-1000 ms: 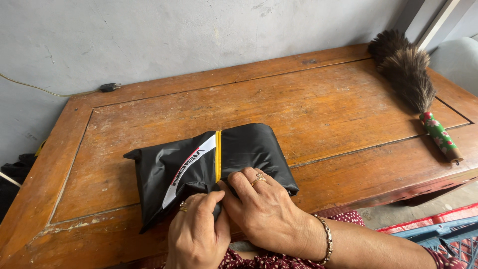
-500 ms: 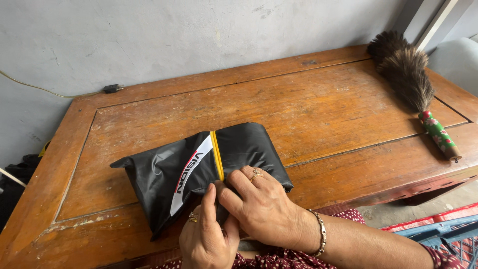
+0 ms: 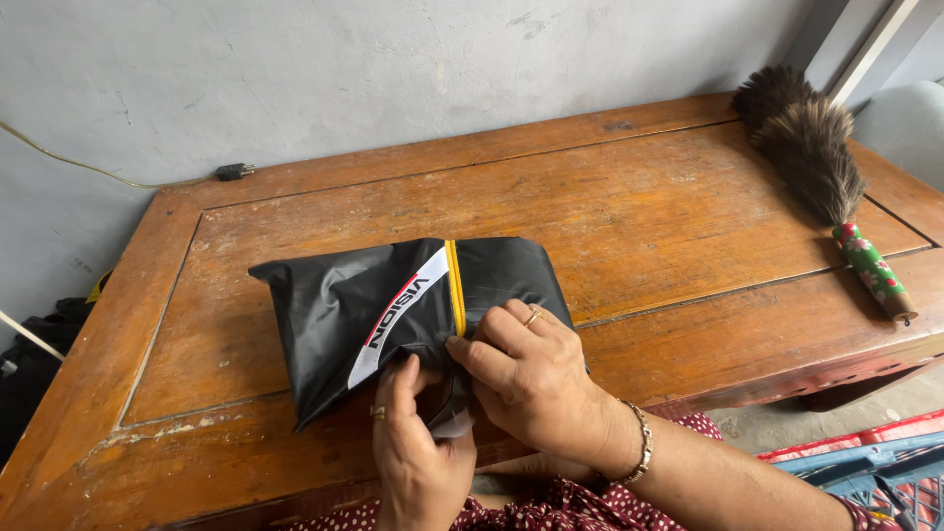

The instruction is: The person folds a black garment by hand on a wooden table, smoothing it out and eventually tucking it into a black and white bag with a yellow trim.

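Starting at the far left, I see a dark bundle of cloth (image 3: 29, 364) hanging off the worktop's edge, and a thin cable (image 3: 98, 172) running along the grey wall to a small black plug (image 3: 234, 171) that rests just at the far rim of the wooden worktop (image 3: 688, 226).

Near the middle, close to the near edge, lies the black folded garment (image 3: 334, 315), a slick, raincoat-like fabric with a white and red stripe and a yellow trim line running across its top. It sits flat on the worktop, I judge so that the wood takes its weight while the fold is worked.

My left hand (image 3: 418, 452) comes up from below with a ring on one finger; its fingers are curled and pinching a loose flap of the fabric at the near edge, seemingly to keep that flap from slipping. Just right of it, my right hand (image 3: 536, 383), ringed and with a bracelet at the wrist, presses down on the garment's near right corner, fingertips nipping the material beside the yellow trim. The two hands touch, crowded on the same spot.

Well apart at the far right, a feather duster (image 3: 811, 157) with a green patterned handle lies diagonally, out of the way.
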